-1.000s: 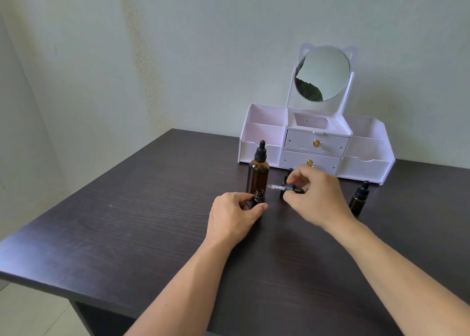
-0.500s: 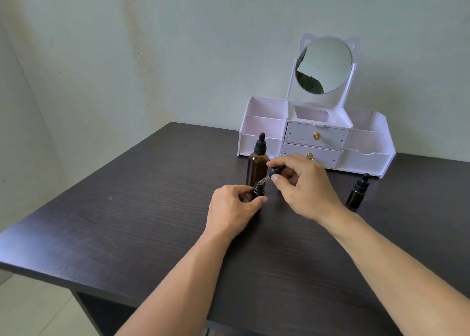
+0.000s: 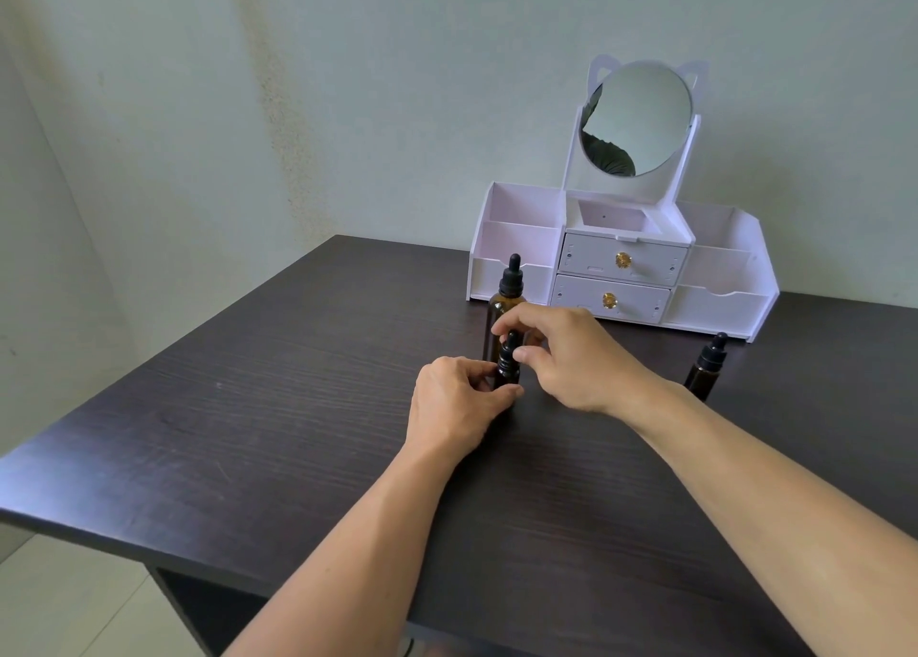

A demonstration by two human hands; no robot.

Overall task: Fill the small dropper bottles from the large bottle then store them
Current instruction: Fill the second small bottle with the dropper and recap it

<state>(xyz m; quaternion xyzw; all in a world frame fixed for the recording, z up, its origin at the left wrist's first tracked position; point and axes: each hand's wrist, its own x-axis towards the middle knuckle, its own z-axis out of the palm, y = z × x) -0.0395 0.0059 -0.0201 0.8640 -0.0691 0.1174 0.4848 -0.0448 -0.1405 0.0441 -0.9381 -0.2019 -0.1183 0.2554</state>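
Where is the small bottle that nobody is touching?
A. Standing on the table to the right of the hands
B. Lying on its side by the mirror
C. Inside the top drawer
A: the untouched small bottle stands upright on the dark table, right of the right hand.

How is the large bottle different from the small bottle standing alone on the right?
The large bottle is taller and wider than the lone small bottle. The large bottle stands behind the hands, partly hidden by the right hand; the small bottle stands apart, untouched. Both are upright, amber, with black dropper caps.
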